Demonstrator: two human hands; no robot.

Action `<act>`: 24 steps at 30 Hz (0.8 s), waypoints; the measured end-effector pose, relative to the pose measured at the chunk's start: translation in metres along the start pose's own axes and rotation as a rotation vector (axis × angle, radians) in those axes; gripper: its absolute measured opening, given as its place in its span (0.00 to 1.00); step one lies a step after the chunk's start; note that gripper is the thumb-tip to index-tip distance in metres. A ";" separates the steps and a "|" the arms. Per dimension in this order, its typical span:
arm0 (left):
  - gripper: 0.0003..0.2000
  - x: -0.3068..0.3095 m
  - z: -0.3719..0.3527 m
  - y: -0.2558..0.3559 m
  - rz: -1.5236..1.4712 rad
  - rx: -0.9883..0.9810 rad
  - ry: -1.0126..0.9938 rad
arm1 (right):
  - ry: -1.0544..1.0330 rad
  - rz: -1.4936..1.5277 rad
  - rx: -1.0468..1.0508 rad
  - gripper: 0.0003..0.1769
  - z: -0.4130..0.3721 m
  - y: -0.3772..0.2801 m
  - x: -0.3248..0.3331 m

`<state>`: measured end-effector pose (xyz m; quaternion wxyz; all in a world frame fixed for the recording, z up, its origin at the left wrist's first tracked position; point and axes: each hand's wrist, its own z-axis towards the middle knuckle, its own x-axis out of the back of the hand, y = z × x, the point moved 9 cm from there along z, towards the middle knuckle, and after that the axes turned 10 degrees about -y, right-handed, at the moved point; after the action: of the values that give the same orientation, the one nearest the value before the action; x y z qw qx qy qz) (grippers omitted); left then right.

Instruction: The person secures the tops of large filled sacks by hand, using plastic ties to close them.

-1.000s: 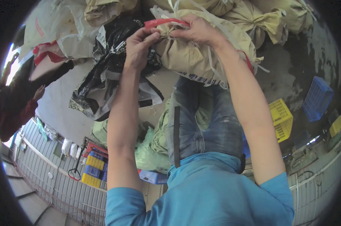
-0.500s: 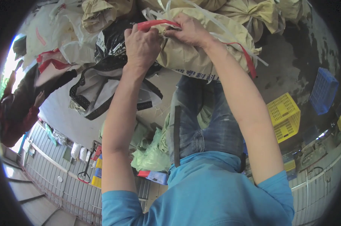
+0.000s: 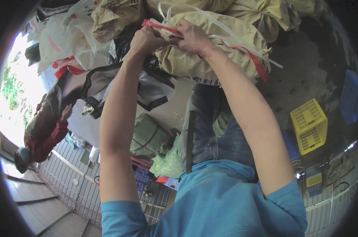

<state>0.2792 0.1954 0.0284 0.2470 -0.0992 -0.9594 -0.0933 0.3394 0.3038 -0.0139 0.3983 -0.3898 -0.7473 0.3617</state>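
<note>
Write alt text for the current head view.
Left hand and right hand hold one end of a tan sack, a red strip at their grip. More sacks lie beyond; a yellow crate is at right, another person at left.

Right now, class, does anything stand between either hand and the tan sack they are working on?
Nothing visible does: the left hand and right hand are both at the sack's left end. The red strip spans between them without blocking either.
</note>
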 end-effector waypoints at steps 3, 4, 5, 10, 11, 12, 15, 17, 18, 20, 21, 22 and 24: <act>0.17 -0.003 0.008 -0.008 -0.160 0.125 -0.025 | -0.029 0.048 -0.014 0.17 -0.001 0.002 -0.002; 0.20 -0.002 0.008 -0.005 -0.119 0.156 -0.045 | -0.039 0.050 -0.012 0.15 -0.001 0.003 -0.002; 0.24 -0.001 0.008 0.000 -0.077 0.187 -0.067 | -0.049 0.056 -0.012 0.14 -0.001 0.005 -0.003; 0.38 0.003 0.007 0.014 0.077 0.296 -0.179 | -0.043 0.128 0.005 0.04 -0.006 0.001 0.003; 0.42 0.006 0.007 0.019 0.128 0.298 -0.187 | -0.040 0.161 0.008 0.01 -0.006 0.001 0.005; 0.44 0.007 0.005 0.024 0.154 0.298 -0.191 | -0.038 0.177 0.009 0.02 -0.007 0.001 0.005; 0.37 0.010 0.004 0.039 0.234 0.299 -0.171 | -0.062 0.236 -0.049 0.03 -0.006 0.009 0.002; 0.25 0.005 0.008 0.042 0.260 0.336 -0.165 | 0.005 0.224 -0.019 0.05 -0.006 0.012 0.005; 0.22 0.003 0.009 0.040 0.268 0.349 -0.163 | 0.022 0.224 -0.010 0.07 -0.005 0.011 0.006; 0.22 0.000 0.011 0.033 0.266 0.346 -0.133 | 0.023 0.253 -0.014 0.10 -0.006 0.010 0.008; 0.22 -0.001 0.012 0.029 0.270 0.345 -0.125 | 0.027 0.264 -0.015 0.11 -0.007 0.009 0.010; 0.20 -0.001 0.012 0.025 0.245 0.334 -0.102 | 0.029 0.279 -0.019 0.12 -0.008 0.007 0.012; 0.17 -0.002 0.013 0.020 0.216 0.317 -0.070 | 0.035 0.308 -0.028 0.14 -0.009 0.009 0.014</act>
<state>0.2797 0.2178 0.0193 0.2343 -0.1648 -0.9539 0.0895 0.3448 0.3222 -0.0136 0.3455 -0.5118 -0.6765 0.4013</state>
